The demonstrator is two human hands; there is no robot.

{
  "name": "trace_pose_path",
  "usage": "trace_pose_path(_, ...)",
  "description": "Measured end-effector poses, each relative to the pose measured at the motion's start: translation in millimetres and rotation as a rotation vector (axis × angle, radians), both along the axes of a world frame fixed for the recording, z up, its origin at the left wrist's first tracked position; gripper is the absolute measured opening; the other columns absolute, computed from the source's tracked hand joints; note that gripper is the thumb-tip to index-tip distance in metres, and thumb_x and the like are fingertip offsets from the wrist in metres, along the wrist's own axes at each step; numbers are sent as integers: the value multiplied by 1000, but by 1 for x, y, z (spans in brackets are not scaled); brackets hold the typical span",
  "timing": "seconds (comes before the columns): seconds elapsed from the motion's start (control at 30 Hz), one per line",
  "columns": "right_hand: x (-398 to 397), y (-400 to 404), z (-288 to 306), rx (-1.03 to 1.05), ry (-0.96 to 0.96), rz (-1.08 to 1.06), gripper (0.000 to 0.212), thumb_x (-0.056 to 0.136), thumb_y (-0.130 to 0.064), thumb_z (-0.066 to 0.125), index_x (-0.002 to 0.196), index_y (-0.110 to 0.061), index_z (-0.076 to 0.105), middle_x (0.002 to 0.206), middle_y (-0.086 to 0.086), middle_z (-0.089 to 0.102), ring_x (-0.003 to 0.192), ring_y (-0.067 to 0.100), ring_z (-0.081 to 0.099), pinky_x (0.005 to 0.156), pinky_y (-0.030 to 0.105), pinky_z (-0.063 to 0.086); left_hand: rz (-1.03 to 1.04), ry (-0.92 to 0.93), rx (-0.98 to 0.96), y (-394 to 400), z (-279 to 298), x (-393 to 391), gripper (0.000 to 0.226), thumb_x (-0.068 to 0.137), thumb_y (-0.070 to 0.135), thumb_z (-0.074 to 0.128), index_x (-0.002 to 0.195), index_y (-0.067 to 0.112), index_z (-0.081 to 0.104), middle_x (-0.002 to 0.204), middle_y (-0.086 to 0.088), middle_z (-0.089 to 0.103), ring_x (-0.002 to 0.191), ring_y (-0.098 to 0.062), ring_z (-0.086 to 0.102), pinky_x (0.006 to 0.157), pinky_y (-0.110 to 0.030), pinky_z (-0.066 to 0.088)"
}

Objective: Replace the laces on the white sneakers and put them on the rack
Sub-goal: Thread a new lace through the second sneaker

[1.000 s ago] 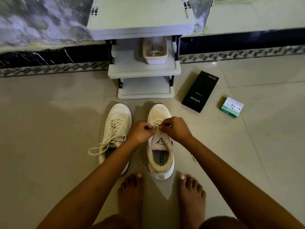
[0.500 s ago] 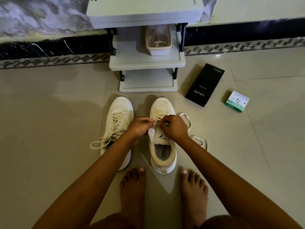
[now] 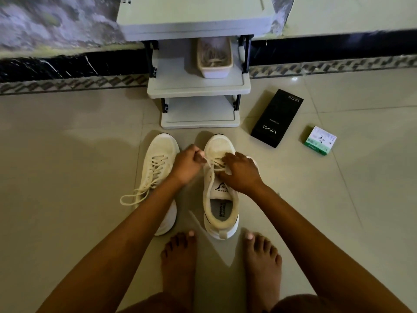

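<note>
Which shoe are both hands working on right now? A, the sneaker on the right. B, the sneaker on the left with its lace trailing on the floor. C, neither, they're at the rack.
A: the left hand and right hand both pinch lace over the right sneaker.

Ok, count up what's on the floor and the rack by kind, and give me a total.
White sneakers: 2, left sneaker, right sneaker
Boxes on the floor: 2, black box, small green and white box
Tubs on the rack: 1, tub
Racks: 1
Total: 6
</note>
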State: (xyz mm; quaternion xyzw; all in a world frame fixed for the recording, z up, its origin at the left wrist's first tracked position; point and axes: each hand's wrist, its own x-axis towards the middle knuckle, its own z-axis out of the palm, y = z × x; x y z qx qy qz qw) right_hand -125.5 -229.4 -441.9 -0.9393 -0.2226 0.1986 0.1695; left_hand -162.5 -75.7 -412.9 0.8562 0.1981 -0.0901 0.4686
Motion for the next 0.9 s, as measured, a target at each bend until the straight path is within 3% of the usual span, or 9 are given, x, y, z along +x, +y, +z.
trace_pose_path(0.1,3,-8,-2,103,194,-1,69,89,-47,56,145,-16,31,150,5,34,137,25,33,108,38,30,269,-104,-734,18,49,15,17,100,13,39,85,15,48,90,-8,71,83,-19,70,85,-33,55)
trace_pose_path(0.2,5,-12,-1,213,374,-49,80,85,-48,61,148,-21,22,154,1,27,138,23,31,108,36,31,328,-321,-947,32,72,27,21,100,15,38,81,16,47,56,7,59,54,-9,60,75,-30,55)
trace_pose_path(0.27,7,-14,0,243,422,-75,84,83,-46,65,149,-22,19,153,1,29,137,23,32,108,35,31,334,-269,-763,24,63,27,18,100,17,41,83,18,49,57,9,50,51,-7,46,66,-26,54)
trace_pose_path(0.4,4,-16,-2,269,435,-86,86,82,-46,66,149,-23,18,153,1,27,138,23,31,108,34,30,-93,49,93,5,-3,7,15,97,30,46,101,17,52,94,2,56,83,-14,53,72,-27,42)
trace_pose_path(0.57,-1,-15,-5,293,419,-101,84,83,-49,62,150,-24,17,155,-1,23,140,21,26,111,35,27,-194,110,226,-2,-33,-5,22,97,31,47,84,13,47,83,-6,53,81,-24,52,71,-29,36)
trace_pose_path(0.67,-1,-16,-6,279,403,-97,84,83,-51,62,150,-24,18,156,-2,21,141,21,24,112,36,25,-118,162,-131,0,-16,-2,21,98,21,45,80,12,51,76,-6,50,73,-20,48,71,-31,39)
trace_pose_path(0.8,-1,-16,-6,288,403,-93,85,83,-51,62,150,-24,18,155,-1,24,140,23,27,114,40,27,325,-122,-1148,18,30,3,18,95,13,43,81,10,54,57,3,49,47,-6,40,57,-24,48)
trace_pose_path(0.83,0,-15,-6,290,407,-94,85,83,-51,62,150,-24,18,155,-1,25,140,23,27,114,40,27,380,-213,-1274,27,40,6,17,92,15,45,78,10,53,52,5,47,46,-7,38,55,-24,48)
trace_pose_path(0.9,-1,-13,-7,291,409,-96,85,83,-51,62,150,-24,18,155,-1,25,140,22,27,113,40,27,393,-303,-1265,39,52,10,16,87,20,48,72,13,50,47,7,38,43,-7,33,54,-22,45)
